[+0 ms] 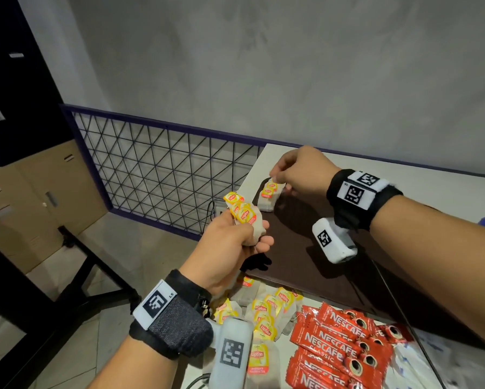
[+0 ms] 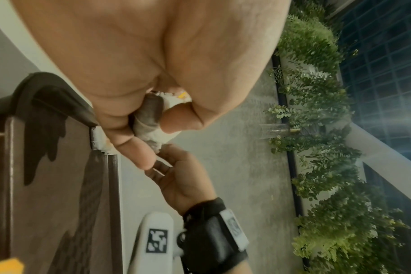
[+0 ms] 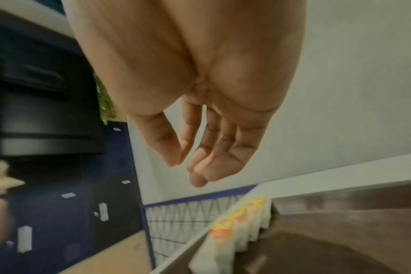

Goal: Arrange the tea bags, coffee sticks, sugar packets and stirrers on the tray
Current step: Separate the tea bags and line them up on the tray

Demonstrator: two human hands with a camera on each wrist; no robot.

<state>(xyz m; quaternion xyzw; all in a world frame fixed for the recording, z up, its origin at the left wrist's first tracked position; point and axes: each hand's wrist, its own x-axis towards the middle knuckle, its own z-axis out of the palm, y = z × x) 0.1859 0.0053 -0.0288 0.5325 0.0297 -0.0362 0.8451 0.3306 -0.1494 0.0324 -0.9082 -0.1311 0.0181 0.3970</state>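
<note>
Your left hand [image 1: 230, 245], fingers curled, grips a bunch of white paper tea bags with yellow tags [image 1: 245, 217] just off the near-left edge of the dark brown rectangular tray [image 1: 305, 248]. Your right hand [image 1: 297, 171] hovers over the tray's far-left corner, above a short row of tea bags [image 1: 269, 193] standing against the tray's left rim; in the right wrist view its fingers [image 3: 214, 163] hang loosely extended and hold nothing, though the head view leaves it unclear whether the fingertips touch the topmost tag.

The step in hand appears to be the tea bags: feeding the row one at a time from the left-hand bunch. The next move probably calls for pinching a single bag from that bunch without dragging its neighbours, then setting it upright at the near end of the row.

Most of the tray floor lies bare to the right of the row. Nearer you than the tray, loose tea bags [image 1: 263, 313] and red coffee sticks [image 1: 336, 346] lie on the white table [image 1: 432, 189]. The table's left edge lies just left of the tray, with open floor beyond.
</note>
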